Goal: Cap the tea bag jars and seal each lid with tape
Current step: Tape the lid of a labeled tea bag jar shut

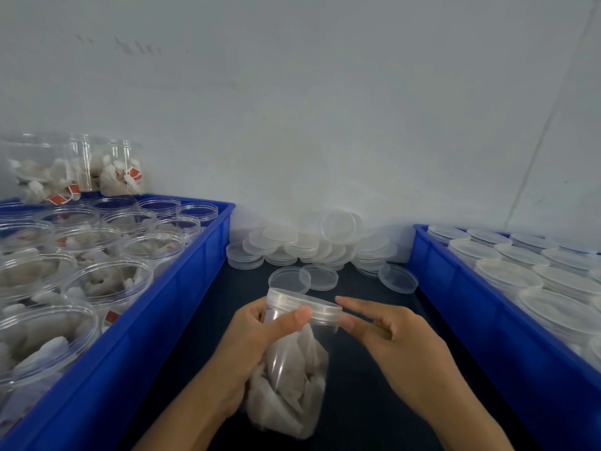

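A clear plastic jar [289,375] full of white tea bags tilts away from me over the dark table. My left hand [250,346] grips its body, thumb lying against the rim of the clear lid [305,304] that sits on the jar's mouth. My right hand [400,340] is at the lid's right edge, index finger stretched out just above it and thumb tip touching the rim. No tape is in view.
A blue crate [195,271] on the left holds several open jars of tea bags, with two more stacked at the back. A blue crate [455,297] on the right holds lidded jars. Loose clear lids [312,245] are piled against the wall ahead.
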A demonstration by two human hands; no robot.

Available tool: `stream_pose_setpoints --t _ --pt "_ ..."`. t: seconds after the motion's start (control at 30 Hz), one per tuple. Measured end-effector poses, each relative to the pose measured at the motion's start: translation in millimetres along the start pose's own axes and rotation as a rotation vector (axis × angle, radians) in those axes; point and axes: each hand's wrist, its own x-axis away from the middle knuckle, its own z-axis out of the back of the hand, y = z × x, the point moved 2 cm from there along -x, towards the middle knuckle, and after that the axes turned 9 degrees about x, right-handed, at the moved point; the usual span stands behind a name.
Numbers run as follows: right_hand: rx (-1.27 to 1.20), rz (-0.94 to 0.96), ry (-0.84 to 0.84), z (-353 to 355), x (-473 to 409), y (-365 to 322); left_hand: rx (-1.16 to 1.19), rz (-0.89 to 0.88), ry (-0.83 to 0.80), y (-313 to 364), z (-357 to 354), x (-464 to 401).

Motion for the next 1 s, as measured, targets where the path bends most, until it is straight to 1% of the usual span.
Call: stream_pose_setpoints --t 0.13,0.2,0.33,0.37,0.43,0.5,0.57,0.6,0.67,0.73,0.83,0.9,1.0 --pt "0.0 0.013 -0.026 -8 -3 2 0.06 -0.004 -0.047 -3 1 -2" --pt "-0.057 0.021 -0.031 -11 -3 4 0.078 -0.009 -0.059 -4 1 -3" --pt "-0.207 0.028 -0.042 -16 -3 5 0.072 -0.048 0.021 -7 2 -5" --pt "-0.224 0.025 -0.036 -17 -2 5 0.022 -0.067 0.034 -6 2 -4" --pt "-0.244 0.006 -0.005 -19 -2 4 -0.172 -0.168 0.073 -5 0 -1" --pt "-0.254 -0.018 0.043 -23 -1 1 -0.445 -0.344 0.21 -5 -2 1" --pt "-0.239 -0.026 0.091 -27 2 -4 -0.657 -0.445 0.35 -5 -10 5" --pt "-0.212 -0.023 0.115 -29 4 -7 -0.716 -0.455 0.403 -6 -15 7" --pt "-0.159 -0.012 0.143 -31 6 -10 -0.765 -0.416 0.445 -8 -22 8" --pt "-0.126 0.001 0.144 -31 8 -13 -0.689 -0.345 0.432 -9 -25 7" --pt "-0.035 0.018 0.141 -29 11 -18 -0.551 -0.2 0.456 -6 -18 3" --pt "0.0 0.023 0.125 -26 13 -20 -0.475 -0.174 0.428 -6 -13 -1" --pt "0.036 0.029 0.072 -19 14 -21 -0.401 -0.209 0.382 -5 -6 -1"
